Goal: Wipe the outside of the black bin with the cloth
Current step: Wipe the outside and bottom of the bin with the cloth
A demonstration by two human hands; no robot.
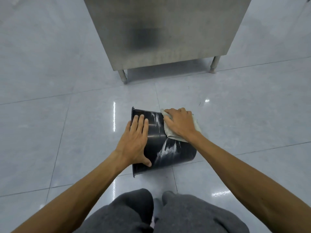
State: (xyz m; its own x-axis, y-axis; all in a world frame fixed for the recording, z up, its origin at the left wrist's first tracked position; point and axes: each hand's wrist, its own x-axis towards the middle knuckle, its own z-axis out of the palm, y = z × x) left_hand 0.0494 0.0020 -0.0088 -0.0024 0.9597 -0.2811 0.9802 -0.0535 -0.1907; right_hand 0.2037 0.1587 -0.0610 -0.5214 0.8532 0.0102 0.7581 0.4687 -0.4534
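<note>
A steel cabinet stands on short round legs on a glossy, pale grey tiled floor. Its shadow lies beneath it, and light glints on the tiles in front.

**Cool overhead light, glare on the tiles**

The light is bright, cool and diffuse, and it falls from above. The glossy floor throws it back in three places: a thin vertical streak of glare just left of the black bin, a small glint beyond the bin to the right, and a smeared patch nearer than the bin on the right. Shadows are soft (the darkest lies under the steel cabinet beyond the bin). Fine highlight lines cross the bin's side. The cloth on it looks pale but not blown out. The cabinet's face shows only a blurred dark reflection. Tile joints bow away from the bin toward the frame edges, where detail softens.
</note>
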